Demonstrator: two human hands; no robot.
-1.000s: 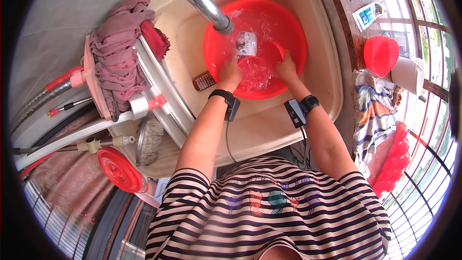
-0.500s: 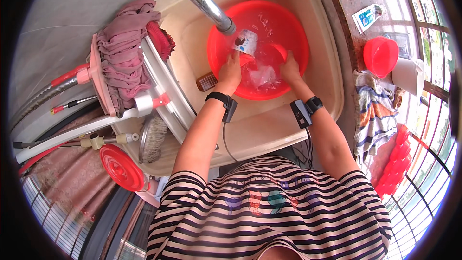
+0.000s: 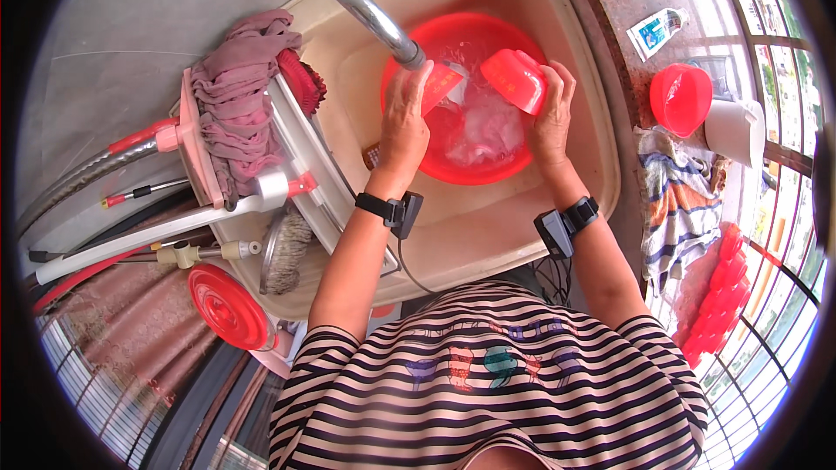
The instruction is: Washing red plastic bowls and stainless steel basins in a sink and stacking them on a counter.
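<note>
From the head camera, looking down, a person in a striped shirt stands at a tan sink (image 3: 601, 209). A big red basin (image 3: 470, 170) full of water sits in the sink, under the grey tap (image 3: 370, 13).

The right hand (image 3: 550, 117) holds a small red cup (image 3: 515, 78) above the basin. The cup is tipped on its side, and the fingers are wrapped tight around it. The left hand (image 3: 406, 117) is up by the end of the tap. Its fingers are bent and close together, and they seem to pinch a small red flat thing (image 3: 440, 85); it is hard to tell what that is.

A pink mop (image 3: 239, 104) lies to the left of the sink. A red bowl (image 3: 679, 97) and a white cup (image 3: 734, 130) stand on the counter to the right, well apart from the hands.

This looks like the washing step: the cup is being rinsed over the water. A good next move would be to turn the cup mouth down so the water runs back into the basin, keeping a firm hold since it is wet.
</note>
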